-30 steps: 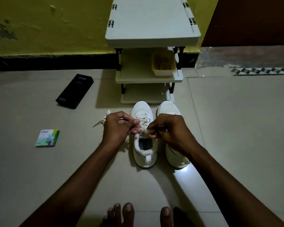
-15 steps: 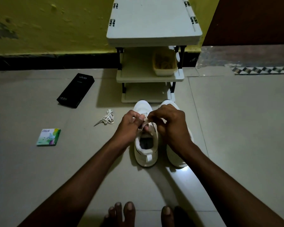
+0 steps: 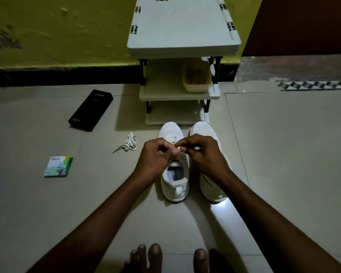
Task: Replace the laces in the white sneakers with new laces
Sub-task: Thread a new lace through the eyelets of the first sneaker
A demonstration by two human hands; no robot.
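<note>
Now your left hand [image 3: 156, 156] and right hand [image 3: 203, 154] are meeting above one white sneaker [image 3: 174, 186], fingers curled, both pinching its lace [image 3: 173, 139] over the tongue. The partner sneaker [image 3: 211, 186] is sitting just beside at three o'clock; a lace bundle [image 3: 129, 143] is lying at ten o'clock.

One wide-angle view, worn on the person's head, looks forward and steeply down across the floor [image 3: 283, 154] toward the shelf rack [image 3: 183, 32], which stands top centre against the wall. The camera sits well back from the rack and high above the person's own toes [image 3: 155, 253] at the bottom edge. Both forearms run up from the lower corners to the left hand [image 3: 156, 160] and right hand [image 3: 205, 154]. These hands meet mid-frame just before the rack, near enough to show the lace [image 3: 178, 148] pinched between them.
</note>
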